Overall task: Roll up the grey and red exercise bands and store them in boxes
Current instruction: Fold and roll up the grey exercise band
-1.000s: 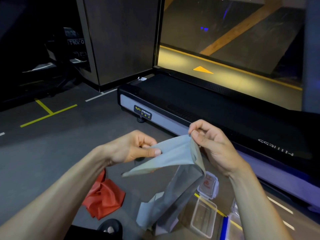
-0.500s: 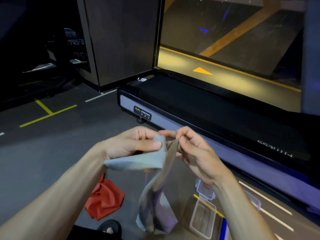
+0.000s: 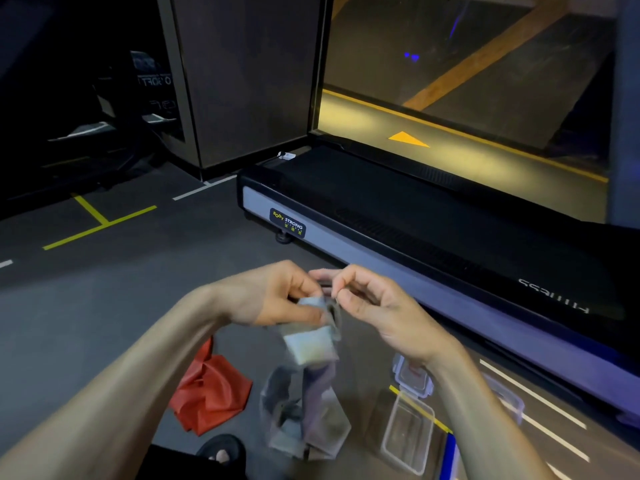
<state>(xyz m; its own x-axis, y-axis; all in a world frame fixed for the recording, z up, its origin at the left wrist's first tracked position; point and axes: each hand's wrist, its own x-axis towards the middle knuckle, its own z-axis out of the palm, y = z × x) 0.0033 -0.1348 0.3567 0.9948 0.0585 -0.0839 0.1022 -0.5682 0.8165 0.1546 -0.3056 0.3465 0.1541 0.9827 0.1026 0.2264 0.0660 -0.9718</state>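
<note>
Head view: both hands meet at centre frame, above the floor (image 3: pixel 104 306). L hand (image 3: pixel 273 296) has its fingers curled round the top of the grey band (image 3: pixel 311 344), gripping it against the thumb. R hand (image 3: pixel 367 299) pinches the band's upper edge betw. thumb and forefinger, other fingers loosely bent. The top of the grey band looks folded or rolled (blurred, can't tell which); the rest hangs down in a crumpled strip, lower end bunched near the floor.

Red band (image 3: pixel 211 393) lies crumpled on the floor, left of the grey one, apart from both hands and not in any box.

Containers: a clear plastic box (image 3: pixel 408 434) sits open on the floor at lower right, nothing visible inside it. Just behind it lies a clear lid w/ clip edges (image 3: pixel 412 375), partly hidden by the R forearm. Another clear container (image 3: pixel 509 400) shows past that forearm; its contents can't be told.

Treadmill (image 3: pixel 398 216) runs across the floor beyond the hands.
</note>
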